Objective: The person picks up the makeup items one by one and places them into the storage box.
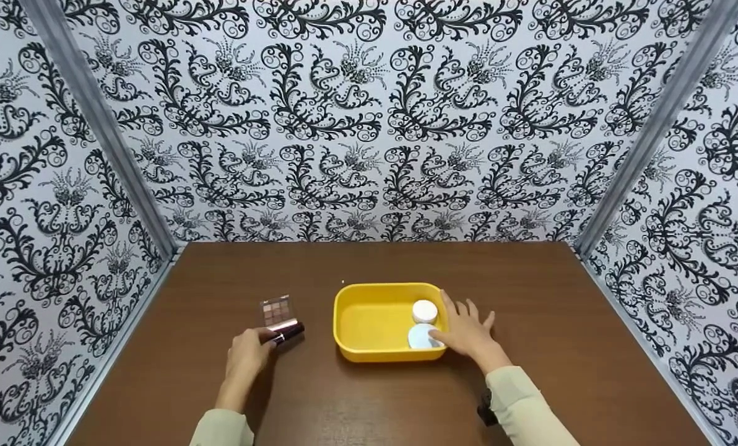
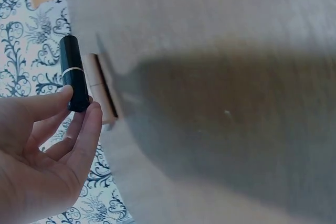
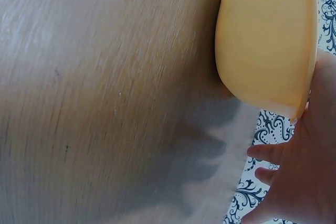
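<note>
My left hand (image 1: 248, 353) pinches a dark lipstick tube (image 1: 287, 333) between thumb and fingertips; the left wrist view shows its pale band around the middle. Just beyond that tube lies an eyeshadow palette (image 1: 277, 311) with a clear lid. At the right end of a yellow bin (image 1: 339, 322), my right hand (image 1: 468, 331) lies over the rim with its fingers spread outside. Its thumb reaches inside, overlapping a pale blue round item (image 1: 420, 336). A white round jar (image 1: 425, 311) sits behind that item in the bin.
The brown wooden table (image 1: 369, 402) carries all these things. Patterned walls (image 1: 356, 124) enclose its back and sides, with grey strips (image 1: 96, 118) along the corners. A dark band (image 1: 486, 409) is on my right wrist.
</note>
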Demonstrator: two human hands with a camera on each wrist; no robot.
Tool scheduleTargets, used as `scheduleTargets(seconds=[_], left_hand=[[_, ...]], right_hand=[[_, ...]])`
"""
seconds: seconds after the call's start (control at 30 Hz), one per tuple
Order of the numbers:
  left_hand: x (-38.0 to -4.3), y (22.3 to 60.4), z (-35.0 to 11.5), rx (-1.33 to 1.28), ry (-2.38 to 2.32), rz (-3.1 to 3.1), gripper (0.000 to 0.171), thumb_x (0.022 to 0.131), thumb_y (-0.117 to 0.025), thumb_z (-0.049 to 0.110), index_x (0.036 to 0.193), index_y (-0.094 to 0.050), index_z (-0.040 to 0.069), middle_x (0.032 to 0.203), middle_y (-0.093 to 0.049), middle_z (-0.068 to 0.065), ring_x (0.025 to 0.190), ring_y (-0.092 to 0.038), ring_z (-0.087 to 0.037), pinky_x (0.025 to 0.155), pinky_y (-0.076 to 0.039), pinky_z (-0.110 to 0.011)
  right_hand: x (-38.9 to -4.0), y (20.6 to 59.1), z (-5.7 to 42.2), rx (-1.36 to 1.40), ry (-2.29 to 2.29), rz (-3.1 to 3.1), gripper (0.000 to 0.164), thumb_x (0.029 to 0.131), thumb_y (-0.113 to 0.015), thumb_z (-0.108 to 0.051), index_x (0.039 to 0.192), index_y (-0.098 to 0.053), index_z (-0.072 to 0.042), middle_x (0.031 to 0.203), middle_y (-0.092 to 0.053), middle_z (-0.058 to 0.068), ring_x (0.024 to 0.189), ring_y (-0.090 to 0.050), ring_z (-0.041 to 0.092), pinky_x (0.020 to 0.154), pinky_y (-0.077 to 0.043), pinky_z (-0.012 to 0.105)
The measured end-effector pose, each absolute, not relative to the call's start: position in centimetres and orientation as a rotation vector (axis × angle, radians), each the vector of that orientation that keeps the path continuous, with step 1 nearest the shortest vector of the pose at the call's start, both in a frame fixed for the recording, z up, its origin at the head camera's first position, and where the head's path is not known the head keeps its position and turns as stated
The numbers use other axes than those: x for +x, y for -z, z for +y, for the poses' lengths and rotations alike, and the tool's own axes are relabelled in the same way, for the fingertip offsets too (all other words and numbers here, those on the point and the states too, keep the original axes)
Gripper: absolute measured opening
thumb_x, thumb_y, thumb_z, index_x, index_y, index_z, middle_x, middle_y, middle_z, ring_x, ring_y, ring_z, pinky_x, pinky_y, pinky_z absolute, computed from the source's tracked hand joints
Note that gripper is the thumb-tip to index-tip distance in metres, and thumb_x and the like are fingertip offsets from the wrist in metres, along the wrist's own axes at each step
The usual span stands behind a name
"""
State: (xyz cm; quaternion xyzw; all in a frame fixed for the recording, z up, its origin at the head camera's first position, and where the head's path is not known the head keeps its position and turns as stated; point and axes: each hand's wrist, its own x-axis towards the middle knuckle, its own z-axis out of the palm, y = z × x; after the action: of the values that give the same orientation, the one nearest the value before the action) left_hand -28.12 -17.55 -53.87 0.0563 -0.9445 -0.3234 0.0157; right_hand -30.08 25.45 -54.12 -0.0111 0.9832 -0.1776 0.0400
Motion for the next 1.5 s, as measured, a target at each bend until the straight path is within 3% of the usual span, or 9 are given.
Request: scheduleTargets(seconds=[0.6,0.9,1.17,1.5], left_hand=[[-28.3,50.7,-14.6,0.065,1.118,-2.822,0.019,0.09,-0.069,0.014,0.107,-0.077,0.016,0.112,-0.075,-0.012,0.104,-0.069,-0.038,0.084,-0.051,-0.056],[-28.3,49.7,-11.8,-0.098,1.148,-2.735,0.016,0.089,-0.07,0.01,0.103,-0.077,0.011,0.101,-0.077,-0.01,0.095,-0.071,-0.031,0.08,-0.054,-0.051],[-29.1,49.8,-8.0,-0.21,1.252,-2.728,0.015,0.092,-0.067,0.007,0.103,-0.077,0.006,0.101,-0.077,-0.011,0.099,-0.071,-0.029,0.088,-0.056,-0.045],[-29.6,50.3,-3.2,-0.197,1.225,-2.85,0.013,0.091,-0.071,0.016,0.101,-0.079,0.013,0.104,-0.077,-0.007,0.1,-0.071,-0.029,0.087,-0.056,-0.047]], right_hand=[[-30.2,54.2,25.3,-0.034,0.482,3.042,0.092,0.09,-0.064,-0.052,0.161,-0.016,-0.02,0.163,-0.024,0.024,0.151,-0.017,0.046,0.108,0.002,0.083],[-30.1,54.5,25.3,-0.062,0.518,3.066,0.089,0.091,-0.064,-0.049,0.16,-0.019,-0.018,0.161,-0.028,0.023,0.15,-0.022,0.044,0.109,0.0,0.082],[-30.4,54.7,25.4,-0.104,0.512,3.143,0.082,0.092,-0.066,-0.043,0.158,-0.027,-0.013,0.163,-0.027,0.019,0.15,-0.025,0.04,0.112,0.002,0.078],[-30.7,54.8,24.3,-0.283,0.604,3.297,0.063,0.093,-0.069,-0.026,0.147,-0.045,-0.001,0.155,-0.041,0.019,0.142,-0.041,0.04,0.117,-0.031,0.059]])
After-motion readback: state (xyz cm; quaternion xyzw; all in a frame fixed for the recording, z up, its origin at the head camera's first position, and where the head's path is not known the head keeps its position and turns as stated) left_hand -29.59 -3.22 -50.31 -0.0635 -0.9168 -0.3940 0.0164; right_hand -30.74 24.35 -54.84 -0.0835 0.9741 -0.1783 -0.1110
